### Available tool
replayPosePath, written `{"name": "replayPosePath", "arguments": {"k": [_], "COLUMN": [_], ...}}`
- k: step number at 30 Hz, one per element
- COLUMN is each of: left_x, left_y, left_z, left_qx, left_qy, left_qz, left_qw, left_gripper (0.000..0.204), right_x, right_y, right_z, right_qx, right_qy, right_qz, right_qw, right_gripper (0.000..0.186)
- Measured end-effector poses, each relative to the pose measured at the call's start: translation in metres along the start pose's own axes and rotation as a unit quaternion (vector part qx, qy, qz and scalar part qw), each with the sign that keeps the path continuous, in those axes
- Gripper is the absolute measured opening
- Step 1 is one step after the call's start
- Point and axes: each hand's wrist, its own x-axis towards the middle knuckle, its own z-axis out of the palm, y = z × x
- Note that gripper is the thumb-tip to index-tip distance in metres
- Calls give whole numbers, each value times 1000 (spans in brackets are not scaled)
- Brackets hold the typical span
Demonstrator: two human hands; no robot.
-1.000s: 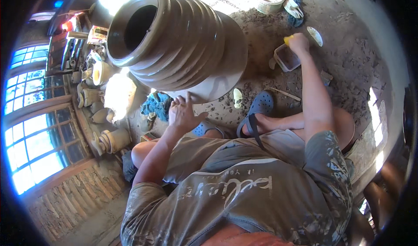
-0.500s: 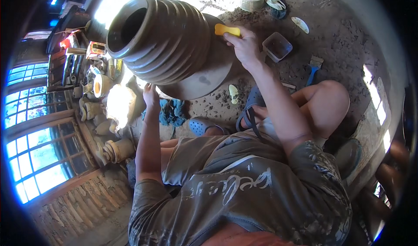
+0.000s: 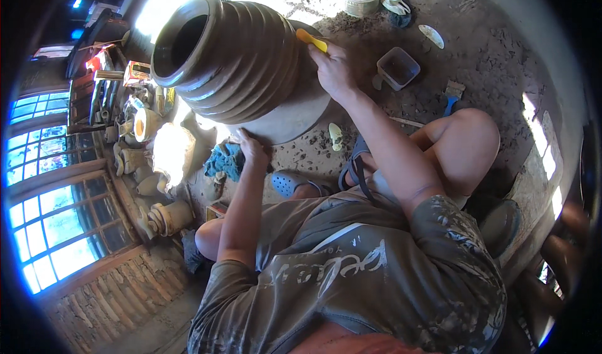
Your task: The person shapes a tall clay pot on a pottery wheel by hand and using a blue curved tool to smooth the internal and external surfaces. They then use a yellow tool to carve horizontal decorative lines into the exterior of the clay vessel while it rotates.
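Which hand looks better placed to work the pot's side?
Probably the right hand: it holds the yellow tool beside the ridged pot. The left hand, near the pale disc, shows no tool.

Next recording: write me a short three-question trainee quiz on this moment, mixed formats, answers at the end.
1. True or false: the right hand holds a blue-handled brush.
2. What lies just left of the left hand?
A) a rectangular plastic tub
B) a teal cloth
C) a sandal
3. Fill in: the ridged clay pot stands on a flat, round ____.

Key:
1. False; it holds a yellow tool.
2. B
3. disc
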Motion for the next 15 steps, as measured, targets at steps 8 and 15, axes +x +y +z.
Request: {"name": "replayPosePath", "arguments": {"k": [8,15], "left_x": [-86,18], "left_y": [-67,29], "left_z": [15,-39], "left_qx": [39,-49], "left_qy": [-180,-128], "left_qz": [-141,-19], "left_qw": [973,990], "left_gripper": [73,84], "right_x": [22,17], "right_y": [27,7], "right_z": [3,-1], "right_qx": [-84,-111], "right_qy": [-52,-113], "right_qz": [-85,-78], "right_qw": [992,984], "right_gripper": [35,36]}}
